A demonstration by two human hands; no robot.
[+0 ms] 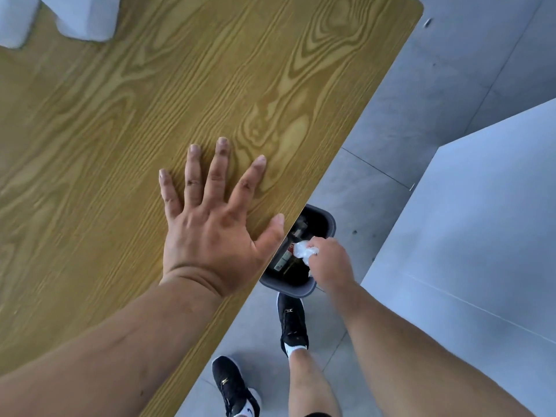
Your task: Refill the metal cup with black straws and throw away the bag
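My right hand (329, 261) is shut on a crumpled clear plastic bag (304, 249) and holds it just over the open mouth of a dark grey waste bin (326, 222) on the floor beside the table. My left hand (215, 224) lies flat on the wooden tabletop (150, 100) near its edge, fingers spread, holding nothing. The metal cup and the black straws are out of view.
The bin, partly under the table's edge, holds some packaging. My two feet in black shoes (291, 322) stand on the grey tiled floor right by it. A pale grey block (481, 221) rises at the right. White objects (84, 16) sit at the table's far left.
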